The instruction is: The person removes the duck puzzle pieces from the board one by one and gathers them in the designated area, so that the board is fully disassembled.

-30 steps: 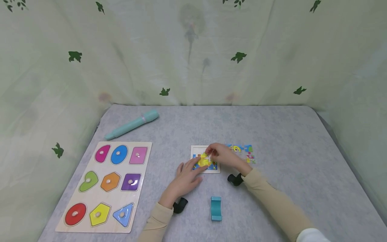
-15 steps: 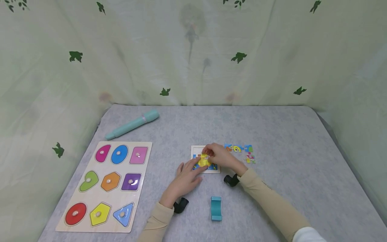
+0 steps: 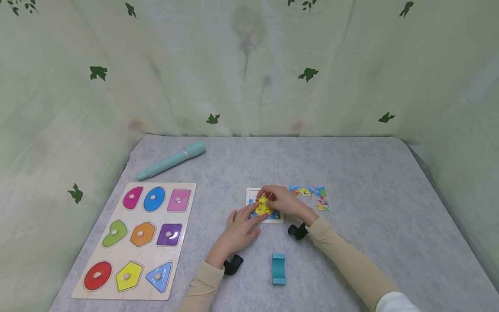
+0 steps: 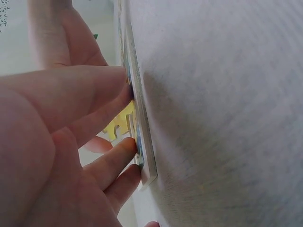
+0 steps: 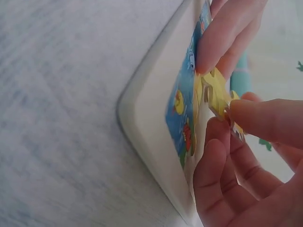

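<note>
A small framed jigsaw puzzle lies mid-table, with blue and yellow pieces set in its lower part. My left hand rests on it with fingers stretched out, the fingertips touching the pieces and the board's edge in the left wrist view. From the right, my right hand reaches over the board. Between thumb and fingers it pinches a yellow puzzle piece, tilted just above the board in the right wrist view. Whether this piece touches its neighbours is hard to tell.
Several loose puzzle pieces lie right of the board. A shape board with knobbed pieces lies at the left, below a teal pen-shaped object. A teal curved block stands between the forearms, near the front.
My right hand has shifted a little left over the puzzle with the yellow piece, uncovering more of the loose pieces. My left hand has stayed in place.
</note>
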A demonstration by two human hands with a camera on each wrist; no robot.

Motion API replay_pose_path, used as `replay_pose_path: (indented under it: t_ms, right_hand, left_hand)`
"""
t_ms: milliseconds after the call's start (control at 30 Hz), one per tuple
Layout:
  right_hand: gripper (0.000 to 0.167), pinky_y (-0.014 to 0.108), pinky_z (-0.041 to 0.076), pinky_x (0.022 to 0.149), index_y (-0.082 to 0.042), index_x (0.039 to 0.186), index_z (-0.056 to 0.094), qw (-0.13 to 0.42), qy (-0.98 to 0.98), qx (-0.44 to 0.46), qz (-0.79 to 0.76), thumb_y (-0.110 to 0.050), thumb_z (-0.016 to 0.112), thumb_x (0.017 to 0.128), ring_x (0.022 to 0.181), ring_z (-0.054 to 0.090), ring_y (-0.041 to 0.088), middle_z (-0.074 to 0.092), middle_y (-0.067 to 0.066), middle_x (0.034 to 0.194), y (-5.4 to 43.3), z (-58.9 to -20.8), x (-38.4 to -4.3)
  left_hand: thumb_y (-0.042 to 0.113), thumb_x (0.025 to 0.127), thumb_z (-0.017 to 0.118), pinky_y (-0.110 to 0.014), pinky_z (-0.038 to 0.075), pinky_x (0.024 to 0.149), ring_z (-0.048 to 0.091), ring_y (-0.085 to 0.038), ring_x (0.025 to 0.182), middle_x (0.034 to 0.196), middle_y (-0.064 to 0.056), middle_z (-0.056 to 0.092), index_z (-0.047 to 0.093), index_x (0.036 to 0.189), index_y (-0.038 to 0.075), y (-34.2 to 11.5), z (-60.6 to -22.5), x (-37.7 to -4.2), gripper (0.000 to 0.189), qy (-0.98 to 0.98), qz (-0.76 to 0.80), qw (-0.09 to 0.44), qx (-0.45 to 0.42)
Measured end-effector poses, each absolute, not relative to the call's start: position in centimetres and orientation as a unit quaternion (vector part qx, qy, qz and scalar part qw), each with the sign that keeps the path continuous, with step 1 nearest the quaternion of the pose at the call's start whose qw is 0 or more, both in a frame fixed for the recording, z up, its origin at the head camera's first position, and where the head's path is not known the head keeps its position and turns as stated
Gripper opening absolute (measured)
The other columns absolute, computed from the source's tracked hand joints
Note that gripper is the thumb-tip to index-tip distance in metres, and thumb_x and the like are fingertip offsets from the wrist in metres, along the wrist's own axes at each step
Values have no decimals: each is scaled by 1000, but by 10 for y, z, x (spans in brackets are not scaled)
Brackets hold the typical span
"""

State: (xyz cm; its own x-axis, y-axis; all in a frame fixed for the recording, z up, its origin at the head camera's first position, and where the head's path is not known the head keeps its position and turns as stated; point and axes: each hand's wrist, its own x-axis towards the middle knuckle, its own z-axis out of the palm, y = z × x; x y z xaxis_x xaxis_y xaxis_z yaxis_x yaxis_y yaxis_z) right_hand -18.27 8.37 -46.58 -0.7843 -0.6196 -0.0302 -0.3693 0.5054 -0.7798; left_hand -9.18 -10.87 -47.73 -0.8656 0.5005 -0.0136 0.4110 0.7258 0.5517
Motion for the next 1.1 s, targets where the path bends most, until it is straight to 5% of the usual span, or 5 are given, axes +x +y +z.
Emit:
replay_pose_path:
  t_ms: [1100]
  right_hand:
    - [17, 32, 44, 62, -1, 100, 63, 154, 855, -199, -454, 3, 65, 84, 73, 50, 20, 56, 10, 90, 199, -465, -188]
  left_hand:
    - [17, 96, 58, -63, 10, 105, 23, -33, 139, 153, -12, 28, 56, 135, 15, -108, -479, -91, 39, 924, 289, 69, 243]
